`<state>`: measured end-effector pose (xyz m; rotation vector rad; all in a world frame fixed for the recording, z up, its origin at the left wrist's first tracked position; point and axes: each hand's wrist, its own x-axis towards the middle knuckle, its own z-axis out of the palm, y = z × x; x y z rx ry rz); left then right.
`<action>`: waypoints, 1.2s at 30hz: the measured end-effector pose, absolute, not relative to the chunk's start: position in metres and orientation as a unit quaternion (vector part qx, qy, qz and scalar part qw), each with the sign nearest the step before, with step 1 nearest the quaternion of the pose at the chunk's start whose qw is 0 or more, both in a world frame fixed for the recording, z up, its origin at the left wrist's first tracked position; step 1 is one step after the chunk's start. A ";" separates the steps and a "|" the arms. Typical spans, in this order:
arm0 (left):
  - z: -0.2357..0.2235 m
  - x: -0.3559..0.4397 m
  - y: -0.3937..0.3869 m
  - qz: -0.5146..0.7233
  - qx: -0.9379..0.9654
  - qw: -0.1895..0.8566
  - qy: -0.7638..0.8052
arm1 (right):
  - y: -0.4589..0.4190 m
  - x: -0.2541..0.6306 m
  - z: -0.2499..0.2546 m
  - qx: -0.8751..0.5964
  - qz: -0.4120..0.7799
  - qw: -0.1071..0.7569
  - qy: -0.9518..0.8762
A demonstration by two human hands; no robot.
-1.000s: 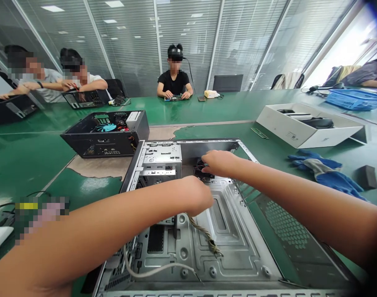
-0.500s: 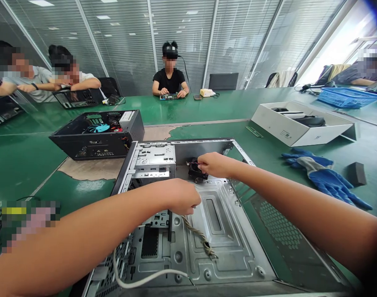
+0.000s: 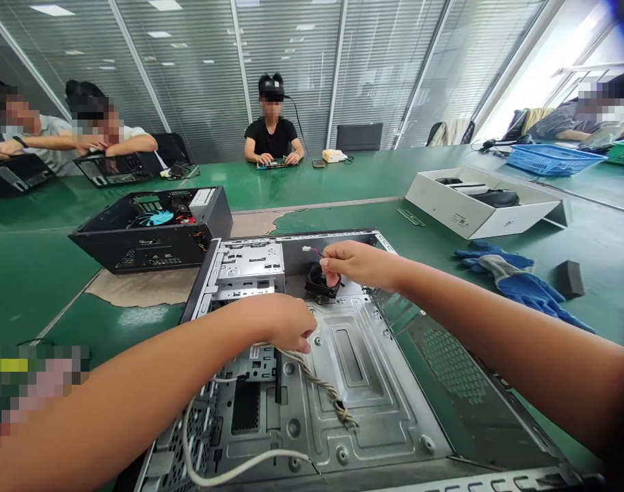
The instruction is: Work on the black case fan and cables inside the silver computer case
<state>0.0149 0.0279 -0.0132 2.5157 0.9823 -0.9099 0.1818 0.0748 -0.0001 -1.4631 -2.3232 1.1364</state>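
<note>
An open metal computer case lies in front of me. Near its far wall a small black cooling fan stands on the case floor. My right hand pinches the fan's thin cable, whose white plug points left, free of the fingers. My left hand, curled closed, hangs over the middle of the case; what its fingers hold, if anything, is hidden. Beneath it runs a twisted beige cable bundle. A loose grey-white cable loops along the near left.
Beyond the case, a second, black computer case stands at left. To the right are a white box, a green circuit strip, blue gloves and a dark block. Several people sit around the green table.
My right hand has risen slightly off the fan and now lifts its cable, so the white plug shows. The left hand stays over the case. The view has shifted a little right.
</note>
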 end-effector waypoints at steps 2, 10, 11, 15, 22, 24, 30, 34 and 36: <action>-0.011 0.013 0.029 -0.308 0.875 0.147 0.344 | 0.069 0.179 0.004 -0.530 0.381 0.127 -0.747; -0.006 0.000 0.037 -0.145 0.894 0.109 0.410 | 0.047 0.179 0.000 -0.524 0.301 0.208 -0.769; -0.006 -0.002 0.038 -0.121 0.889 0.107 0.429 | 0.045 0.179 -0.002 -0.523 0.293 0.219 -0.770; -0.009 -0.008 0.045 -0.024 0.862 0.145 0.486 | 0.038 0.180 -0.011 -0.485 0.312 0.269 -0.771; -0.010 -0.009 0.050 0.214 0.826 0.244 0.460 | 0.045 0.187 -0.028 -0.419 0.368 0.291 -0.777; -0.009 -0.007 0.048 0.253 0.815 0.272 0.444 | 0.047 0.188 -0.032 -0.404 0.366 0.290 -0.786; -0.009 -0.007 0.048 0.280 0.811 0.267 0.438 | 0.050 0.188 -0.036 -0.395 0.271 0.294 -0.827; -0.010 -0.010 0.051 0.257 0.815 0.237 0.462 | 0.053 0.189 -0.039 -0.418 0.274 0.266 -0.824; -0.009 -0.012 0.052 0.233 0.829 0.207 0.465 | 0.054 0.189 -0.042 -0.427 0.306 0.246 -0.815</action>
